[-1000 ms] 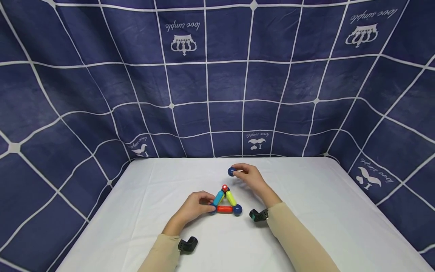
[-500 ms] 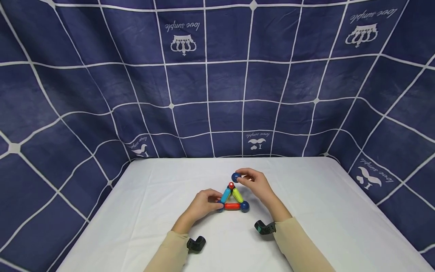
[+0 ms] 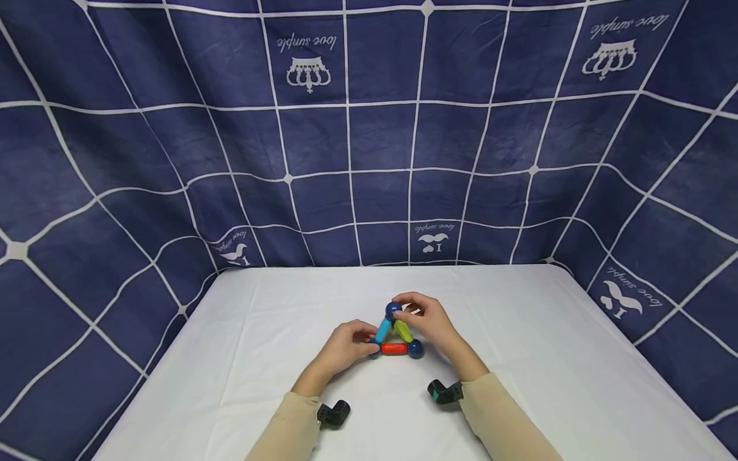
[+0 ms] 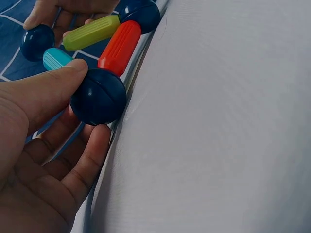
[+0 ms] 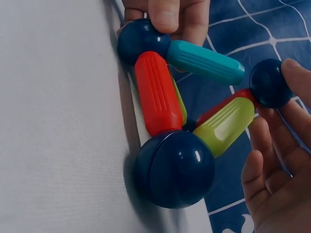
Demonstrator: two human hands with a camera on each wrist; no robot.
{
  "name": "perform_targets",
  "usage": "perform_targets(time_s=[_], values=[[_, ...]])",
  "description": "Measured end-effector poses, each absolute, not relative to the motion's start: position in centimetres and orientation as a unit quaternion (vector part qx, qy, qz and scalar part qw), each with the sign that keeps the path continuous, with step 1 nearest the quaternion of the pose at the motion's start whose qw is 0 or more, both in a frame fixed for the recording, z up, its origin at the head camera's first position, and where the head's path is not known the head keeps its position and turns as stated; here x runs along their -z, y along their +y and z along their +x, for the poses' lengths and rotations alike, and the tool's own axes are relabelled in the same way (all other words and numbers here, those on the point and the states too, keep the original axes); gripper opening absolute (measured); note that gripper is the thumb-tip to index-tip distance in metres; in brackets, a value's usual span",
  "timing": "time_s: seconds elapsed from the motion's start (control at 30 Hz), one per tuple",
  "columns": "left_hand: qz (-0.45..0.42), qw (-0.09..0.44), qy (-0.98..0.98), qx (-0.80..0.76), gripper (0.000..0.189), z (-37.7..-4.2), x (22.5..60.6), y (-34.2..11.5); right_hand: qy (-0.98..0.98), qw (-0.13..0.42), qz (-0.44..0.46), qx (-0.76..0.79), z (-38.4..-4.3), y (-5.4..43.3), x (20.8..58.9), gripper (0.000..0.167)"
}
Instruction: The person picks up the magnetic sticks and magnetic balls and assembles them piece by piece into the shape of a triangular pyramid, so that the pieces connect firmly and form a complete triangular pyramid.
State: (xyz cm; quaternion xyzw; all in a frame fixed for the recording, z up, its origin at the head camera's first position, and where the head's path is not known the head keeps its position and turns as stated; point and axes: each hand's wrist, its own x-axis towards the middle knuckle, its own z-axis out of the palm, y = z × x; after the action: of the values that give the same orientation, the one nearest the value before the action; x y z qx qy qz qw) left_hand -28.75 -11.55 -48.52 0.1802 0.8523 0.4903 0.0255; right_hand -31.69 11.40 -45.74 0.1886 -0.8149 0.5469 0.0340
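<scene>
A construction of blue balls and coloured magnetic rods stands on the white cloth. My left hand pinches its left corner ball between thumb and fingers. With thumb and fingertips, my right hand holds another blue ball at the peak, right at the rods' upper ends. A cyan rod slopes up from the left ball, and a lime rod from the right corner ball. Along the front, a red rod joins the two corners. Behind the lime rod, a second red rod meets the held ball.
White cloth covers the table around the construction. A dark blue curtain with white grid lines hangs behind and along both sides. Black wrist cameras are strapped at the left sleeve and right sleeve.
My right hand has brought its blue ball down and towards me onto the peak, covering the red rod end seen there before. My left hand and the construction shifted right, then stayed put.
</scene>
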Motion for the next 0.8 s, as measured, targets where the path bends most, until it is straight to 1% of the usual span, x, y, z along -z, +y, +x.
perform_targets(time_s=[0.37,0.6,0.8], values=[[0.173,0.018,0.850,-0.497,0.024,-28.7,48.8,-11.3,-0.827,0.034,0.205,-0.522,-31.5,11.9,46.1,0.028],[0.154,-0.002,0.862,-0.484,0.022,-28.6,48.8,-10.6,-0.836,0.036,0.197,-0.511,-31.3,12.5,46.4,0.034],[0.147,-0.013,0.869,-0.473,0.018,-28.6,48.8,-10.4,-0.861,0.007,0.165,-0.482,-30.7,13.3,47.5,0.026]])
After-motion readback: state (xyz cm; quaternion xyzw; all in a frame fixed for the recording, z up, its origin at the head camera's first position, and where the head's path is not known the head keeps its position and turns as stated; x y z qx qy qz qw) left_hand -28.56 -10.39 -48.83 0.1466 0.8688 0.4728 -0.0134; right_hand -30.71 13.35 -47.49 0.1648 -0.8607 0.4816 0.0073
